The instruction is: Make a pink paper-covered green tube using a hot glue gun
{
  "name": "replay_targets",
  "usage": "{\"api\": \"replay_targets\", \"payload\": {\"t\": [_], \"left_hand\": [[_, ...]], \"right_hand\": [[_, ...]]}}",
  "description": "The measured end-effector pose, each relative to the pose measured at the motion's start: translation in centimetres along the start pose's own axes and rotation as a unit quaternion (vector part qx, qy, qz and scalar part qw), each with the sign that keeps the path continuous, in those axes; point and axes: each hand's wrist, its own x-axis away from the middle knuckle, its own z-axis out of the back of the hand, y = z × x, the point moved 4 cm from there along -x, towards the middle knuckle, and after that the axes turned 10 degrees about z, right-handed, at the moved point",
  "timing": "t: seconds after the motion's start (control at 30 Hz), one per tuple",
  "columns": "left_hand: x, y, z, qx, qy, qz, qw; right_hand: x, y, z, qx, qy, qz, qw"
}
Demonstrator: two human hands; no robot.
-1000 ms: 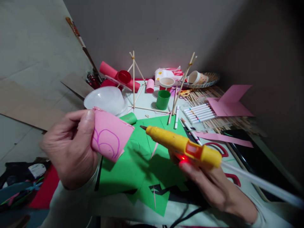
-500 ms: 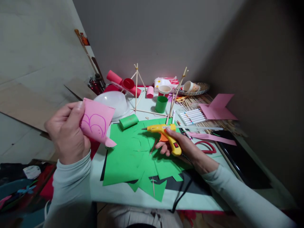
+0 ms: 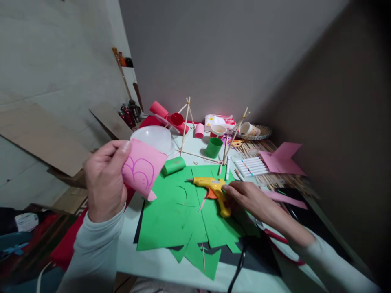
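The left hand [image 3: 104, 181] is raised above the near left edge of the worktop [image 3: 152, 260], its thumb and fingers pinched on a pink paper [image 3: 142, 171] that bears a purple curled line drawing; the paper's lower corner points down toward the green sheets [image 3: 171, 219]. The right hand [image 3: 249, 197] lies low over the worktop, fingers loosely curled and resting at the rear of the glue gun [image 3: 214, 188]; whether they actually clasp it I cannot tell. The glue gun, yellow with an orange trigger, lies on the green sheets with its nozzle pointing left and its handle toward the near side. A black cord [image 3: 238, 268] runs off the near edge.

Just beyond the sheets lies a green roll [image 3: 173, 165], and behind the pink paper sits a white bowl [image 3: 152, 137]. Farther back stand a stick frame [image 3: 186, 126], a green cup [image 3: 214, 147], a small pink roll [image 3: 199, 130] and a red-rimmed cup [image 3: 218, 130]. To the right of the frame is a row of markers [image 3: 251, 166], with a pink sheet [image 3: 282, 158] beyond it near the wall. A woven tray [image 3: 264, 132] at the far right holds a tipped paper cup [image 3: 247, 128].
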Motion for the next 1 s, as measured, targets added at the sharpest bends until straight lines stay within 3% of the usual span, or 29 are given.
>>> {"api": "replay_targets", "payload": {"t": [0.1, 0.2, 0.37, 0.5, 0.73, 0.83, 1.0], "left_hand": [[0.6, -0.1, -0.3, -0.005, -0.021, 0.02, 1.0], [0.8, 0.0, -0.3, -0.01, -0.024, 0.028, 0.999], [0.3, 0.7, 0.1, 0.007, 0.028, 0.016, 0.999], [0.0, 1.0, 0.4, 0.021, 0.049, 0.016, 0.998], [0.0, 0.1, 0.3, 0.03, 0.005, 0.032, 0.999], [-0.2, 0.0, 0.4, 0.048, 0.013, 0.033, 0.998], [-0.9, 0.4, 1.2, 0.104, 0.073, 0.015, 0.992]], "right_hand": [[-0.5, -1.7, 1.2, 0.133, 0.023, 0.052, 0.99], [-3.1, -4.1, 1.2, 0.215, 0.032, 0.129, 0.967], [-10.1, -6.2, -0.6, 0.27, 0.004, 0.241, 0.932], [-13.5, -6.4, -2.2, 0.291, -0.023, 0.315, 0.903], [-14.7, -5.9, -3.5, 0.31, -0.083, 0.413, 0.852], [-15.1, -5.3, -3.6, 0.307, -0.073, 0.418, 0.852], [-16.2, -4.7, -4.0, 0.296, -0.058, 0.414, 0.859]]}}
